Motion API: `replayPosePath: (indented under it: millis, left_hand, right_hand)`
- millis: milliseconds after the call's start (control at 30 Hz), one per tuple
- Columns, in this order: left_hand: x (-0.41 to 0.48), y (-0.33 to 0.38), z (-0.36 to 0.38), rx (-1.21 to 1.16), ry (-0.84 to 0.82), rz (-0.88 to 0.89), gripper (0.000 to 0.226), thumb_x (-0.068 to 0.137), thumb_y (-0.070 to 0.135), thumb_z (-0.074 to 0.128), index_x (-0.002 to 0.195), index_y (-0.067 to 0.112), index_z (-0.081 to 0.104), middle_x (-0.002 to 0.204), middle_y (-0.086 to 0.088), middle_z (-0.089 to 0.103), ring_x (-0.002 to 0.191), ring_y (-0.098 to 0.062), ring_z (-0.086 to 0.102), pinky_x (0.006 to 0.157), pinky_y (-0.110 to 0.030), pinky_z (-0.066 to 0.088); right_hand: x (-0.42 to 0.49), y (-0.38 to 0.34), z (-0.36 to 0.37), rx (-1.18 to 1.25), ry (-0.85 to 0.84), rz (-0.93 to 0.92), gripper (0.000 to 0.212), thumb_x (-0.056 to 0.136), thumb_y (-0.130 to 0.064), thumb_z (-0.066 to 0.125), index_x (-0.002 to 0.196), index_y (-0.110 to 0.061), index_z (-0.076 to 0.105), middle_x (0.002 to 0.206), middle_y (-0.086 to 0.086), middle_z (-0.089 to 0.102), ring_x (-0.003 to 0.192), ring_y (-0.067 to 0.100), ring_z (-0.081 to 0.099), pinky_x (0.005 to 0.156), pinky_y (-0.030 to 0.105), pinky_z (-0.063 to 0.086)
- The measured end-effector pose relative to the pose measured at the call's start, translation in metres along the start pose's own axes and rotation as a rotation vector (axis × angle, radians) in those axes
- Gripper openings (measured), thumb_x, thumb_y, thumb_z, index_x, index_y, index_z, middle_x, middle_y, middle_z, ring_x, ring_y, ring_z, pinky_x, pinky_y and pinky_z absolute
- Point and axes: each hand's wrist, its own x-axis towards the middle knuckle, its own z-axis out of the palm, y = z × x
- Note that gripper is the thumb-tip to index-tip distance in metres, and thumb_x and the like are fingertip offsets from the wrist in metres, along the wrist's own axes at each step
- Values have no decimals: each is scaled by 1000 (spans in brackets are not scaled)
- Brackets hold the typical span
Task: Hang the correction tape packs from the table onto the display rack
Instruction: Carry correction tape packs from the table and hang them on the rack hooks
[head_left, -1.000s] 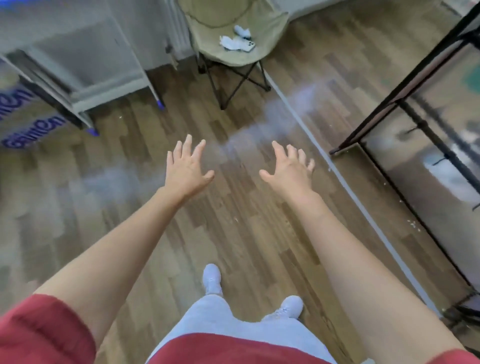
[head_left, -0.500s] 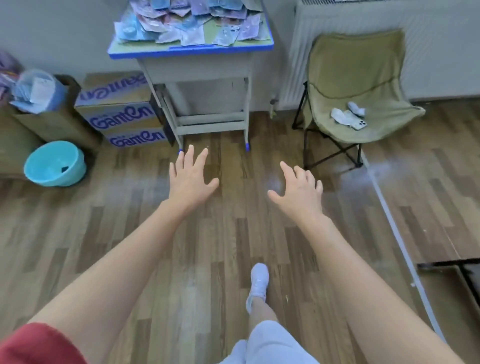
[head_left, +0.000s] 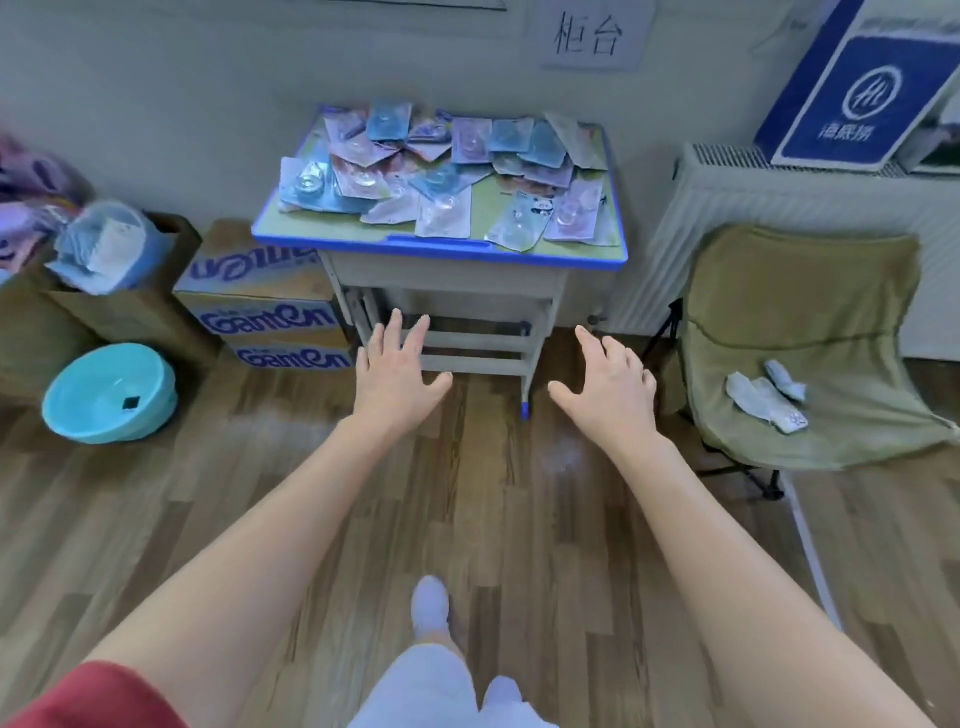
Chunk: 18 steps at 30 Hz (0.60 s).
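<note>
I read the bare left forearm (head_left: 249, 545) and the bare right forearm (head_left: 727, 545) extended straight ahead, palms down. Left hand (head_left: 397, 376): fingers straight and spread. Right hand (head_left: 610, 387): fingers loosely bent, thumb out. Both hold nothing and are apart.

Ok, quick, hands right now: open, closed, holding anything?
Left hand: open, fingers spread, holding nothing.
Right hand: open, fingers relaxed, holding nothing.
</note>
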Motion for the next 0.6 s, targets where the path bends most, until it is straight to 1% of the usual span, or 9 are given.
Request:
replayPosePath:
  millis: [167, 333, 467, 600]
  left_hand:
    - [114, 0, -4, -22, -11, 33, 75, 93, 42, 53, 153, 25, 11, 161, -7, -1, 148, -28, 1, 120, -44, 7]
    - [207, 13, -2, -23, -91, 95, 75, 94, 44, 51, 153, 23, 10, 161, -8, 0, 147, -27, 2, 120, -42, 8]
    - [258, 35, 9, -65, -159, 153, 77, 92, 46, 53, 152, 21, 12, 160, -8, 1, 147, -26, 0, 119, -40, 8]
    - [297, 61, 30, -101, -222, 181, 82, 90, 48, 56, 153, 23, 10, 161, -7, 0, 147, -28, -1, 118, -39, 7]
  right_hand:
    - [103, -16, 5, 22, 18, 53, 73, 91, -42, 53, 151, -27, 15, 156, 12, 17, 143, 30, 15, 113, 47, 15]
    - [185, -26, 8, 63, 12, 155, 74, 91, -40, 54, 151, -24, 13, 157, 13, 14, 143, 31, 15, 112, 47, 18]
    - [236, -21, 9, 73, 10, 216, 75, 92, -39, 53, 152, -25, 10, 156, 13, 14, 141, 33, 19, 110, 46, 21]
    - [276, -11, 12, 108, 44, 209, 73, 93, -37, 55, 152, -24, 13, 157, 11, 14, 142, 31, 19, 109, 47, 24]
